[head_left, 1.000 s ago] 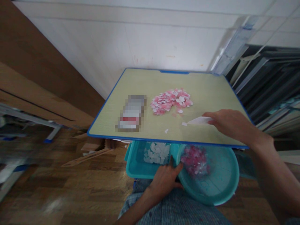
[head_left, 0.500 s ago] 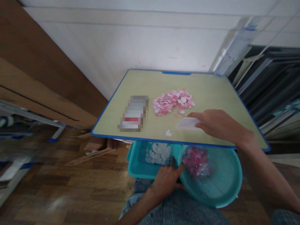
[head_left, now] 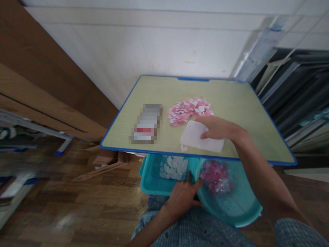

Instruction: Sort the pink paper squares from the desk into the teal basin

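Note:
My right hand point(head_left: 218, 128) is closed on a white flat scraper point(head_left: 191, 137), thumb on its near face. The scraper is low over the board point(head_left: 231, 96), just in front of a heap of small pink and white flakes point(head_left: 189, 109). Small white scraps point(head_left: 184, 148) lie by its lower left corner. My left hand point(head_left: 182, 197) is below the board's front edge, its fingers over the adjoining rims of a rectangular turquoise tub point(head_left: 154, 188) and a round turquoise basin point(head_left: 231, 219). The fingertips are partly hidden, but they appear to grip the basin's rim.
A blurred-out phone-shaped object point(head_left: 147, 123) lies on the board's left. White pieces point(head_left: 174, 168) are in the tub and a clear bag of pink bits point(head_left: 216, 178) in the basin. Large cardboard point(head_left: 51, 85) stands left, dark panels point(head_left: 303, 89) right, a white wall point(head_left: 167, 44) behind.
My right hand has moved left with the scraper and turned it so its broad face shows, close to the white scraps. My left hand has stayed in place.

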{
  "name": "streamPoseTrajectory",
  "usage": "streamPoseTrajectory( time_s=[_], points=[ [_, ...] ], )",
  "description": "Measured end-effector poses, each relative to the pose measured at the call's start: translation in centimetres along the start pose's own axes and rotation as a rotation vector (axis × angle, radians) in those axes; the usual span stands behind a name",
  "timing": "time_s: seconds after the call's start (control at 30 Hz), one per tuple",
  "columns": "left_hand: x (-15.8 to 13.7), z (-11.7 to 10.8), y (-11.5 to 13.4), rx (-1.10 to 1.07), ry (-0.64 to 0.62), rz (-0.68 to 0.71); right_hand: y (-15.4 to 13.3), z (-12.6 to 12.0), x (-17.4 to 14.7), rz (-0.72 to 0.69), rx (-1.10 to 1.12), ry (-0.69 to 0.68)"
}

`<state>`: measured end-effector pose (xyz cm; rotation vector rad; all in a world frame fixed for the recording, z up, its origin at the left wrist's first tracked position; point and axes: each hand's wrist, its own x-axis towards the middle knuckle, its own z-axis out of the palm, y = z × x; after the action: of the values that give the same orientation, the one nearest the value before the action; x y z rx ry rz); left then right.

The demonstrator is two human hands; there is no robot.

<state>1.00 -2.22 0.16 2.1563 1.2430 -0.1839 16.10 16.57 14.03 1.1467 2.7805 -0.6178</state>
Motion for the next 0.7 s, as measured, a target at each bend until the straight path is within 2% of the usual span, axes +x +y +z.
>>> streamPoseTrajectory(
  time_s=[0.23,0.5,0.7],
  points=[
    [0.2,0.0,-0.1,0.017,0.001,0.011,-2.9,0.5,0.3,-0.027,-0.064,-0.032],
    [0.1,0.3,-0.2,0.036,0.039,0.023,-3.1,0.8,-0.4,0.002,-0.111,-0.019],
    [0.1,0.0,-0.1,0.025,-0.023,0.002,-4.0,0.7,-1.2,-0.027,-0.126,-0.010]
  ],
)
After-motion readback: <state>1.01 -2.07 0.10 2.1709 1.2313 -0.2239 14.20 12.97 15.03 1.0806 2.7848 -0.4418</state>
